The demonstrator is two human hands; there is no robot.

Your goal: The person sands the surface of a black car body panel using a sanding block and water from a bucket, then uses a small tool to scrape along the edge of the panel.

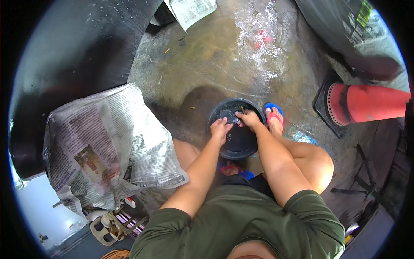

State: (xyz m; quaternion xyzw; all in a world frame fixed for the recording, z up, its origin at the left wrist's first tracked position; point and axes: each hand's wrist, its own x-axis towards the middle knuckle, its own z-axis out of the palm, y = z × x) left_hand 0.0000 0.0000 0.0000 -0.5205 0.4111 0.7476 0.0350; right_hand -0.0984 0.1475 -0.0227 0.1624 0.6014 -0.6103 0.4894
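Between my feet sits a round black basin [237, 152] with dark liquid in it. Over it, my left hand [220, 129] and my right hand [249, 119] are both closed on a small dark, glossy piece [228, 115], whose exact kind I cannot make out. A thin tan sliver shows beside my right thumb. My feet are in blue-and-red flip-flops [272, 108], one at the basin's right, the other below it.
Crumpled newspaper [90, 142] drapes at left beside a large black curved panel [82, 47]. An orange cone [375, 103] lies at right below a grey covered bulk [345, 30], near dark metal bars [364, 181]. More paper [189, 11] lies at top.
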